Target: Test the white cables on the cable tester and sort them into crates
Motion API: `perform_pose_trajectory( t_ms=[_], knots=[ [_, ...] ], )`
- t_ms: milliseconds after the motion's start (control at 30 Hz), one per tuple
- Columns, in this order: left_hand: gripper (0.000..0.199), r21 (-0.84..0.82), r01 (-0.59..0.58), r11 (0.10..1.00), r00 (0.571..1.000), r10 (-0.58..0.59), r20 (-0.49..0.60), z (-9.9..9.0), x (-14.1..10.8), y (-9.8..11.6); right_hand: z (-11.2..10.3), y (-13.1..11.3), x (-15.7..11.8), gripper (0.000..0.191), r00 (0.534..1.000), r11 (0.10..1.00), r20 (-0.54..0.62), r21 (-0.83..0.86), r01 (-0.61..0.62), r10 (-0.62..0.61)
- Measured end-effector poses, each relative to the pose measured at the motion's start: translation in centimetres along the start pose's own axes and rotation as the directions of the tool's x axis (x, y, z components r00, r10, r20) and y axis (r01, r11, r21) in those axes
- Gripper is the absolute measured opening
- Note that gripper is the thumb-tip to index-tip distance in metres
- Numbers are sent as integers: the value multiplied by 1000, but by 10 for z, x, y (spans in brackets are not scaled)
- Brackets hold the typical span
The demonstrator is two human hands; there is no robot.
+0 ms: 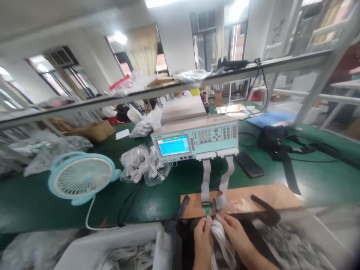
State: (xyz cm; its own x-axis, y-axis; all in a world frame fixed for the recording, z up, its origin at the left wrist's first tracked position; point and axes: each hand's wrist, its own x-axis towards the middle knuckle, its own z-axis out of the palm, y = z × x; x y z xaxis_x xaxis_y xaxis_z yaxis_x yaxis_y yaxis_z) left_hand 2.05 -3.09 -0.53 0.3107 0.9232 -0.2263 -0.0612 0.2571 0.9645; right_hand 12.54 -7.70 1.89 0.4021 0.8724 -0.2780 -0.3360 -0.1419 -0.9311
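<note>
The left hand (201, 234) has its grip narrowed to a fingertip pinch on 1 end of the coiled white cable (224, 240), right at the small green circuit board (206, 209); the right hand (236, 231) pinches the same cable beside the other dark connector (215, 204). Whether either end is seated is too small to tell. The coil hangs between the hands at the bench (152, 204) edge, probably left bundled so only the ends need handling. 2 grey ribbon cables (206, 178) run down from the lit tester (201, 140) onto a wooden board (281, 195), which seems to bring the connectors within easy reach. Black clamp-like pieces (184, 204) sit near both ends of it, perhaps to stop it sliding. A white tub (112, 240) holding more cables stands close by, likely for quick access.
</note>
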Motion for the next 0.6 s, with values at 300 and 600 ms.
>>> perform_pose_trajectory(
  t_ms=[300, 600],
  knots=[
    [52, 50, -27, 998, 939, 42, -341, 12, 12, -18, -5, 8, 12, 47, 996, 999, 82, -19, 43, -41],
    [46, 137, -113, 984, 964, 142, -225, 14, 6, -8, 1, 22, 11, 47, 994, 993, 33, -51, 108, -106]
  ],
)
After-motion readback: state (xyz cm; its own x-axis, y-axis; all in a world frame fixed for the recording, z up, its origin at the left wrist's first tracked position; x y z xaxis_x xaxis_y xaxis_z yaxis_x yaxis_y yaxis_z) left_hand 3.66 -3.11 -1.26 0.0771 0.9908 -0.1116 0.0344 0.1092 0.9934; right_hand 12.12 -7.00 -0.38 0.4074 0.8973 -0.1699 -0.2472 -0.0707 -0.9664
